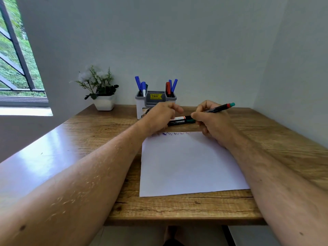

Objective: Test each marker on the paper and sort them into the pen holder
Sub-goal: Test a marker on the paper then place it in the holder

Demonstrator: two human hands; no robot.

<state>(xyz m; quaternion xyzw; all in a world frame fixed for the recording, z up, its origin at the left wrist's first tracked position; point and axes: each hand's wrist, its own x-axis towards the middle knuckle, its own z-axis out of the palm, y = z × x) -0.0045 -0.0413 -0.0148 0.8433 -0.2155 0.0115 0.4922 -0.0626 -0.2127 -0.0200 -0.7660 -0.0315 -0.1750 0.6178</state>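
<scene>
Two markers (181,120) lie side by side on the worktop (99,132), just beyond the top edge of the paper (188,166) and between the two hands. A third marker (219,108) sits in the right hand (211,121), fingers curled round its barrel, its teal and red end pointing up and away to the right. The left hand (159,116) hovers over the left ends of the lying pair with fingers loosely bent; whether it touches either one I cannot tell, since the hand hides that end.

Scribbles (175,134) in blue run along the top edge of the paper. The pen holder (154,103) stands behind the hands, with blue markers upright in its left pocket and a red and blue ones in its right pocket (a yellow price sticker sits on its middle section).

These markers look light, stiff and smooth, so they should roll easily on the wood and slip if pinched near a tapered end. The best hold is probably mid-barrel, between thumb and two fingers, with the cap end left free for pulling. A cap likely needs a firm tug, so the other hand should steady the barrel. The paper is thin and loose, and may slide under a pressing tip unless a palm rests on it.
</scene>
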